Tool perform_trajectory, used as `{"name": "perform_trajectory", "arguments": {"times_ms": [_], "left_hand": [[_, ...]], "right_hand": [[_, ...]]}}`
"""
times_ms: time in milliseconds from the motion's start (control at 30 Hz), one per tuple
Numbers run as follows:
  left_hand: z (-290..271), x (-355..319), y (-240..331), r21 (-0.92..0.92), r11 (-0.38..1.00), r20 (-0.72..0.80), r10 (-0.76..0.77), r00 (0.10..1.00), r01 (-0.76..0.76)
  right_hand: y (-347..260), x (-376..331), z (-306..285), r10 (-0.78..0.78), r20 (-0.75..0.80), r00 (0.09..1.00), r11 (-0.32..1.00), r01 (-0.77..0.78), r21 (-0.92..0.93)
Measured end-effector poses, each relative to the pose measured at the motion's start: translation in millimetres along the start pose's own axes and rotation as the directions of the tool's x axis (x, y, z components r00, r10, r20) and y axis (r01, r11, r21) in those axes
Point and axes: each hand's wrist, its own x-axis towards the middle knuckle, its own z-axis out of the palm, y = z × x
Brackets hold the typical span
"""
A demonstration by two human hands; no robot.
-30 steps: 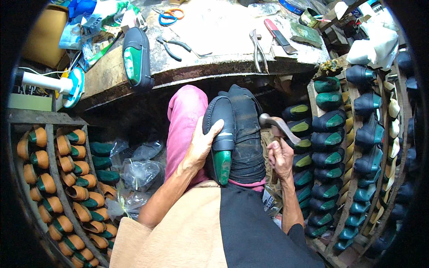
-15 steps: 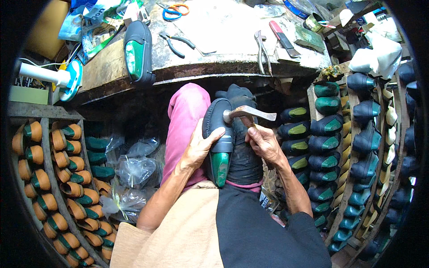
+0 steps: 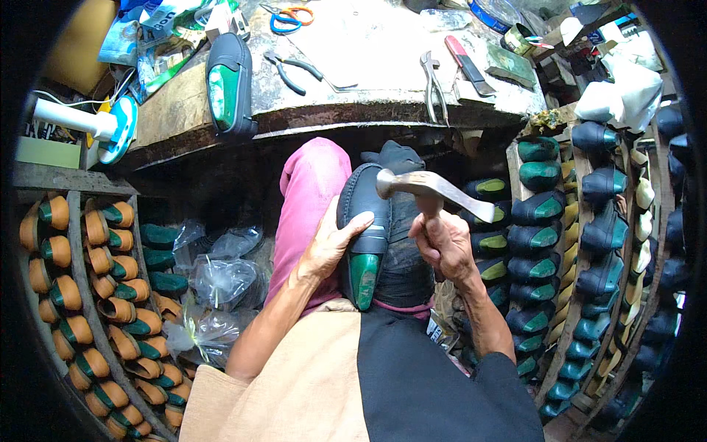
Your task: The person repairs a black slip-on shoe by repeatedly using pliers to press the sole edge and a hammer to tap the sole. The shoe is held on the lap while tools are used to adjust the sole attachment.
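Note:
A black shoe (image 3: 367, 199) with a green last (image 3: 364, 276) showing at its heel end lies across my lap, toe pointing away from me. My left hand (image 3: 329, 239) grips it from the left side, thumb over the strap. In my right hand (image 3: 446, 241) is a hammer (image 3: 427, 183), its fingers wrapped round the handle. The hammer's round face hangs above the shoe's right side, apart from it, and its flat claw-like end points right. A dark cloth (image 3: 405, 258) covers my right thigh beneath the shoe.
Ahead, the workbench (image 3: 353, 66) carries another black shoe (image 3: 230, 85), pliers (image 3: 291, 71), pincers (image 3: 434, 85), a red-handled knife (image 3: 469, 65) and scissors (image 3: 289, 20). Racks of tan shoes (image 3: 70, 295) stand left, dark shoes (image 3: 534, 239) right. Plastic bags (image 3: 224, 280) lie beside my left leg.
The hammer has lifted off the shoe and shifted right with my right hand. My left hand and the shoe stay almost where they were.

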Motion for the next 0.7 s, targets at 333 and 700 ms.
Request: {"name": "perform_trajectory", "arguments": {"times_ms": [333,700], "left_hand": [[-1,3,-2,0.031,0.999,-0.007,0.033,0.999,-0.033],[-2,2,3,0.017,0.999,-0.008,0.036,0.999,-0.035]], "right_hand": [[-9,3,5,-0.077,0.04,0.996,0.996,0.079,-0.052],[-9,20,5,-0.114,0.034,0.993,0.993,0.114,-0.014]]}}
